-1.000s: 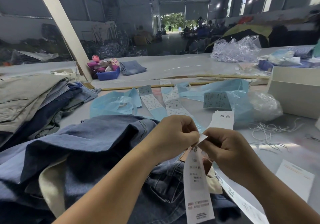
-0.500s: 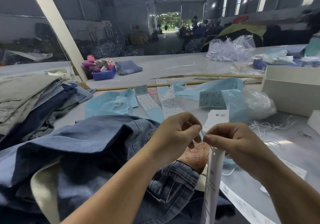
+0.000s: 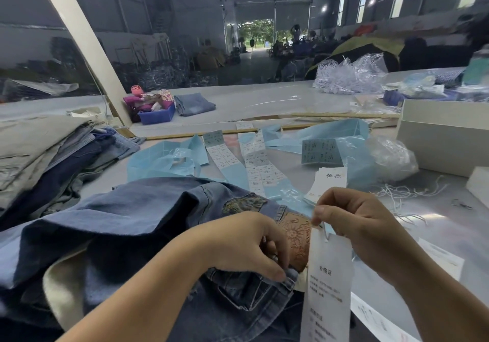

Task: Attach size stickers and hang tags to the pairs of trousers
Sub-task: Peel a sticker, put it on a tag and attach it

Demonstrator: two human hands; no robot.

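A pair of blue denim trousers [image 3: 148, 217] lies in front of me, waistband up, with a brown leather patch [image 3: 297, 238] showing. My left hand [image 3: 248, 246] pinches the waistband at a belt loop [image 3: 289, 281]. My right hand [image 3: 352, 222] holds the string at the top of a long white hang tag [image 3: 326, 288], which hangs down over the waistband beside the patch. Strips of size stickers [image 3: 254, 162] on blue backing lie behind the trousers. A small stack of white tags [image 3: 328, 183] sits just beyond my right hand.
Folded trousers are stacked at the left [image 3: 45, 156]. A white box [image 3: 444, 138] stands at the right, with a clear plastic bag [image 3: 391, 156] and loose white strings [image 3: 407, 191] near it. A blue tray [image 3: 156, 115] and folded jeans [image 3: 194, 103] sit at the back.
My left hand has dropped from the tag's top down onto the waistband. My right hand alone now holds the tag, which has turned to face me.
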